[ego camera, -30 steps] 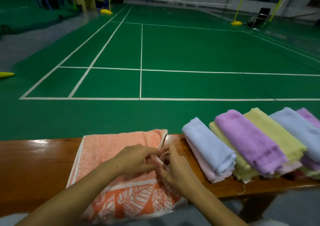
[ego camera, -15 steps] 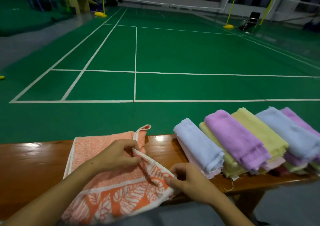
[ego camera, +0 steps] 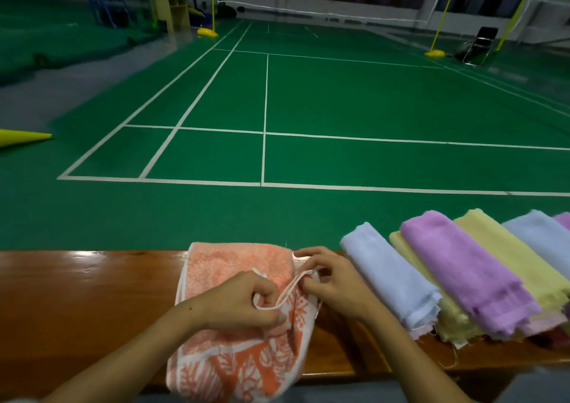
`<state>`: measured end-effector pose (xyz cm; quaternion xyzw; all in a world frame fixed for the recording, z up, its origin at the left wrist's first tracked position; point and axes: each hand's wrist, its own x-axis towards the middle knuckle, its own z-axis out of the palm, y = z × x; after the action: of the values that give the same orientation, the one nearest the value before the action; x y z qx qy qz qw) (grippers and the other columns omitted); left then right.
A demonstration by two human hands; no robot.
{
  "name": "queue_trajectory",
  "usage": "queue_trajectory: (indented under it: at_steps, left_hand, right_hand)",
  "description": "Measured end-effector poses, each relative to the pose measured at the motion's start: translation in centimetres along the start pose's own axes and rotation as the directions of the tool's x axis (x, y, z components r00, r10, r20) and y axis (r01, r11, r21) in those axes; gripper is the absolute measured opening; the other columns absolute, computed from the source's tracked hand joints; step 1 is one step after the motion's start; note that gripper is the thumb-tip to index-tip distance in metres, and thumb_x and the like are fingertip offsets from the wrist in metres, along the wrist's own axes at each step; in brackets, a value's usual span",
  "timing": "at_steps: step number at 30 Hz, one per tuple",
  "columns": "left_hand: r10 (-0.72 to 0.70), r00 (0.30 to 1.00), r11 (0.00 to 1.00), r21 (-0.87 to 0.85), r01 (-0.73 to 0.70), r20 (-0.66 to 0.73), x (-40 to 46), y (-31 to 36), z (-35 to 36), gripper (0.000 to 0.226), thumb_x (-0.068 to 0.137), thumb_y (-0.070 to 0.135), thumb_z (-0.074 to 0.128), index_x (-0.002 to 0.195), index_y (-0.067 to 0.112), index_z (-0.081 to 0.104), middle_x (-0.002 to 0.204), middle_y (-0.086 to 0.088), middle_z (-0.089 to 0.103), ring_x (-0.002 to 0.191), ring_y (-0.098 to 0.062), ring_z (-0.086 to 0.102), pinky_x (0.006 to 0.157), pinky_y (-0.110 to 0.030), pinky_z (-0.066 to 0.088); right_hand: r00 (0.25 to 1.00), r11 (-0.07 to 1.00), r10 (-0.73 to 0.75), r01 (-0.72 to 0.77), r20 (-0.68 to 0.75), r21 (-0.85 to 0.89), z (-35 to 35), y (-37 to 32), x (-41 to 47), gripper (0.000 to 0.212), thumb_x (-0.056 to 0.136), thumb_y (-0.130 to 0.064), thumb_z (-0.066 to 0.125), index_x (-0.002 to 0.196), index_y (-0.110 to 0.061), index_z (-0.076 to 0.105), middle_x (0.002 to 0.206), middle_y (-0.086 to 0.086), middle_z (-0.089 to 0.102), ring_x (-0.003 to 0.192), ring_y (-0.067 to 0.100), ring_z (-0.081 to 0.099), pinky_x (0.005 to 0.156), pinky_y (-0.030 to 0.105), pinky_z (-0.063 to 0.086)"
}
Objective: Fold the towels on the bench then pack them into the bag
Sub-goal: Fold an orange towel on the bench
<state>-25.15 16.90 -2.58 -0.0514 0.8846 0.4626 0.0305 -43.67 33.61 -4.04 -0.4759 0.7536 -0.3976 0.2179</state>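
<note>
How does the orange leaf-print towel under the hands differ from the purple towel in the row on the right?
The orange towel is patterned with white leaves and edging; the purple towel is plain. The orange one is mid-fold, gripped by the left hand and right hand; the purple one lies finished, untouched, overlapping its neighbours. Both rest on the wooden bench.

head view | looks forward-down | bench (ego camera: 77, 291) close below | court (ego camera: 339, 100) beyond
</note>
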Motion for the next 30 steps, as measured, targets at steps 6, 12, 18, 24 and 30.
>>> queue_trajectory:
  at_steps: [6, 12, 18, 24, 30]
  left_hand:
    - [-0.091, 0.964, 0.994, 0.038, 0.103, -0.251, -0.7, -1.5, -0.3, 0.024, 0.08, 0.047, 0.08, 0.089, 0.033, 0.064, 0.088, 0.017, 0.066, 0.077, -0.002, 0.057, 0.067, -0.026, 0.043]
    - [-0.159, 0.985, 0.987, -0.013, 0.159, -0.064, -1.0, -1.4, 0.8, 0.022, 0.087, 0.047, 0.076, 0.1, 0.03, 0.075, 0.096, 0.014, 0.078, 0.083, -0.003, 0.074, 0.077, -0.028, 0.061]
    - [-0.107, 0.994, 0.993, 0.052, 0.105, 0.032, -0.5, -0.9, 2.4, 0.025, 0.095, 0.042, 0.07, 0.081, 0.021, 0.065, 0.075, 0.014, 0.07, 0.065, 0.0, 0.061, 0.064, -0.027, 0.049]
    - [-0.12, 0.992, 0.991, 0.064, 0.119, 0.025, -0.7, -0.7, 1.8, 0.046, 0.1, 0.028, 0.066, 0.062, 0.029, 0.04, 0.049, 0.019, 0.049, 0.045, -0.004, 0.043, 0.05, -0.019, 0.025]
    - [-0.117, 0.991, 0.983, 0.131, 0.125, -0.065, -1.8, -1.3, 0.4, 0.049, 0.097, 0.058, 0.062, 0.071, 0.019, 0.047, 0.063, -0.001, 0.044, 0.055, -0.013, 0.038, 0.057, -0.039, 0.033]
  right_hand:
    - [0.997, 0.987, 0.063, -0.07, 0.049, 0.147, 0.4, -0.8, 1.0, 0.009, 0.1, -0.013, 0.062, 0.1, -0.018, 0.07, 0.096, -0.007, 0.073, 0.095, 0.013, 0.072, 0.086, 0.037, 0.062]
    - [1.0, 0.966, -0.011, 0.006, 0.016, 0.258, -1.0, -1.4, 1.6, 0.008, 0.095, -0.015, 0.065, 0.094, -0.016, 0.072, 0.092, 0.003, 0.073, 0.09, 0.024, 0.072, 0.081, 0.041, 0.062]
    - [0.974, 0.96, -0.151, 0.185, 0.17, -0.208, 1.6, -1.1, 5.4, 0.02, 0.097, -0.038, 0.06, 0.113, -0.028, 0.067, 0.121, -0.007, 0.059, 0.113, 0.011, 0.055, 0.102, 0.032, 0.046]
    - [0.845, 0.796, -0.074, 0.37, 0.529, -0.479, 4.4, -2.2, 11.0, 0.025, 0.092, -0.036, 0.068, 0.114, -0.025, 0.074, 0.119, 0.0, 0.07, 0.105, 0.025, 0.064, 0.089, 0.048, 0.056]
    - [0.872, 0.86, -0.05, 0.286, 0.487, -0.423, 1.3, -3.2, 10.4, 0.021, 0.095, -0.034, 0.075, 0.112, -0.023, 0.077, 0.106, -0.002, 0.075, 0.092, 0.017, 0.065, 0.081, 0.032, 0.051]
